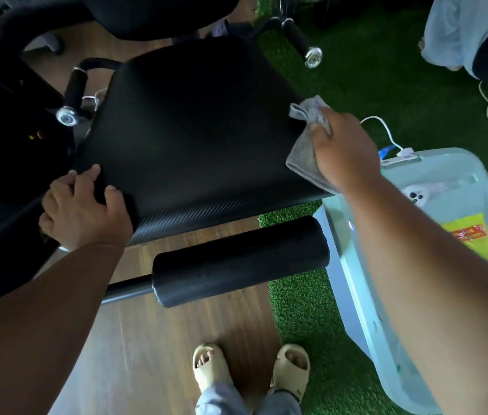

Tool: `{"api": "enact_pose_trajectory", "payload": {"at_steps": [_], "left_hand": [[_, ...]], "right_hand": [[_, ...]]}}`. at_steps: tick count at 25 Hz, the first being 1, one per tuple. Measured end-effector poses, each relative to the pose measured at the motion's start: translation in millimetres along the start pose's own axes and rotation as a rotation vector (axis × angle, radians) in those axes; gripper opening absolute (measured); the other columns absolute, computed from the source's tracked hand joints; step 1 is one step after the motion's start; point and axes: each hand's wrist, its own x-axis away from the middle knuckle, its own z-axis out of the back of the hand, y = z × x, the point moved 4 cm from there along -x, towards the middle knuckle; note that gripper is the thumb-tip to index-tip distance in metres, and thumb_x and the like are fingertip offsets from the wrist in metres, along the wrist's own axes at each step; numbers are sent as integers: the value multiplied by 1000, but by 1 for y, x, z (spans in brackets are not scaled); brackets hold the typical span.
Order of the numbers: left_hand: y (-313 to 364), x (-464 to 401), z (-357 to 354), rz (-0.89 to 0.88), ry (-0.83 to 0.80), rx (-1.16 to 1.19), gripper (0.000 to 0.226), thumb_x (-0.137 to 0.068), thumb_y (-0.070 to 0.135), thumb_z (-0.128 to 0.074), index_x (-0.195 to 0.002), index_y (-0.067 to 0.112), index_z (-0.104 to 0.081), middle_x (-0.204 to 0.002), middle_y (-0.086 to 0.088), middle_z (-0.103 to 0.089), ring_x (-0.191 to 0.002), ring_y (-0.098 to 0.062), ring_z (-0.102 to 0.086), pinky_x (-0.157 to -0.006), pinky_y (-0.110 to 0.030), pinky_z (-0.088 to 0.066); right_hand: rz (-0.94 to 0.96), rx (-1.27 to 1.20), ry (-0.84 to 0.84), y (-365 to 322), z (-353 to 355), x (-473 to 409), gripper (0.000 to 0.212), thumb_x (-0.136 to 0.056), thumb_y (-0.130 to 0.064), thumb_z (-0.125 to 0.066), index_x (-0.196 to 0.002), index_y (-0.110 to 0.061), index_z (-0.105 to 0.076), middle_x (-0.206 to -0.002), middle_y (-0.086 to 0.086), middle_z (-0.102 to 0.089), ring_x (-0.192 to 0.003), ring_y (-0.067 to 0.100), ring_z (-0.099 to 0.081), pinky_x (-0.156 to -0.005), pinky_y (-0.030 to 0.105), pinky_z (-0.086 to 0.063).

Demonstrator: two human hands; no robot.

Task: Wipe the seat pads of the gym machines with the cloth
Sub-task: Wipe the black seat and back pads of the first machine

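1. Gripping the grey cloth (305, 145) in the right hand (346, 151), fingers curled round it, at the seat pad (194, 130)'s three o'clock edge.
2. Clutching the pad's seven o'clock corner with the left hand (84, 209).
3. Facing unwiped pad stretching toward nine o'clock from the cloth; right hand nearer.

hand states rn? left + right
Left hand: grips the near left corner of the seat pad, fingers curled over its edge.
Right hand: holds the grey cloth against the pad's right edge.
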Motion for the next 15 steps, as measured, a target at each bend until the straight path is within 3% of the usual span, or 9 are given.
{"api": "enact_pose_trajectory", "payload": {"at_steps": [3, 6, 9, 11, 15], "left_hand": [[-1, 1, -1, -12, 14, 0, 50, -85, 43, -45, -132, 32, -57, -141, -4, -46, -132, -32, -38, -106, -53, -26], [-3, 0, -3, -20, 16, 0, 51, -85, 44, -45, -133, 32, -57, -143, -3, -46, -133, -32, -38, -107, -54, -25], [-6, -1, -4, -13, 41, 38, 55, -82, 49, -43, -133, 33, -59, -143, -2, -47, -134, -30, -39, -108, -53, -25], [-8, -1, -4, -12, 60, 60, 58, -81, 51, -41, -132, 34, -61, -144, 0, -48, -136, -27, -39, -109, -53, -25], [-13, -3, -4, -75, 100, 98, 56, -83, 53, -38, -130, 35, -61, -143, 4, -51, -135, -24, -41, -108, -52, -28]], "right_hand": [[0, -84, 289, 12, -18, 41, 48, -100, -37, -43, -145, -21, -48, -142, 11, -48, -121, 37, -50, -100, 42, -38], [1, 10, 498, 5, -36, 64, 47, -99, -35, -44, -140, -16, -55, -149, 17, -46, -127, 42, -47, -110, 45, -31], [16, 107, 527, -17, -50, 72, 47, -97, -39, -44, -139, -22, -57, -153, 9, -44, -138, 46, -37, -117, 57, -21], [140, 150, 512, -45, -62, 79, 47, -95, -39, -46, -138, -23, -58, -151, 5, -49, -139, 43, -37, -118, 58, -15], [458, 199, 584, -80, -84, 88, 44, -94, -41, -48, -130, -22, -65, -138, 1, -62, -128, 33, -53, -115, 51, -26]]}}
